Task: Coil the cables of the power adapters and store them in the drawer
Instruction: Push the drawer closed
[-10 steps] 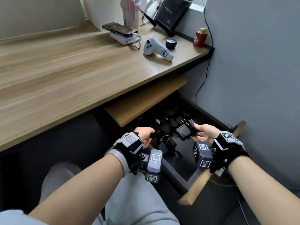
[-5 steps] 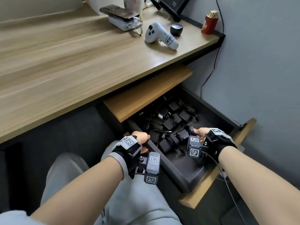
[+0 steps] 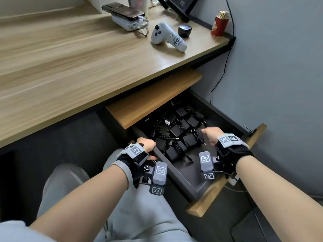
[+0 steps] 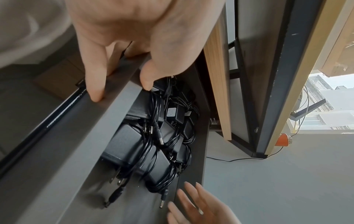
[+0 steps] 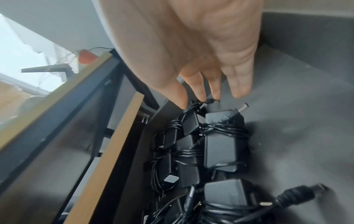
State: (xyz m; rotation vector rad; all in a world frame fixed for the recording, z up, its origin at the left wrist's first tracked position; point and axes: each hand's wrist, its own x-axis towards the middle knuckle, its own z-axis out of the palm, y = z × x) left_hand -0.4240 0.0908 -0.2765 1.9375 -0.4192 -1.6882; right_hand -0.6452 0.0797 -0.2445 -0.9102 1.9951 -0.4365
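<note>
The dark drawer (image 3: 178, 180) stands pulled out under the desk. Several black power adapters (image 3: 189, 139) lie packed at its back, each with its cable wound round it. My left hand (image 3: 146, 144) grips the drawer's left wall (image 4: 107, 121), thumb inside and fingers outside (image 4: 122, 89). Over the adapters hovers my right hand (image 3: 210, 132); its straight fingers (image 5: 210, 97) point down and hold nothing. The nearest adapter (image 5: 222, 145) lies just below those fingertips. In the left wrist view the same adapters (image 4: 130, 145) show, with the right hand (image 4: 193, 201) spread beside them.
A wooden panel (image 3: 153, 98) juts out above the drawer's back. On the desk stand a white controller (image 3: 167, 38), a phone on a power bank (image 3: 124, 12), a dark round object (image 3: 184, 30) and a red can (image 3: 219, 23). A grey wall with a hanging cable (image 3: 225, 67) closes the right side.
My right hand carried an adapter down into the drawer and let it go; the hand now hangs empty above the pile. The left hand stayed on the drawer wall.
</note>
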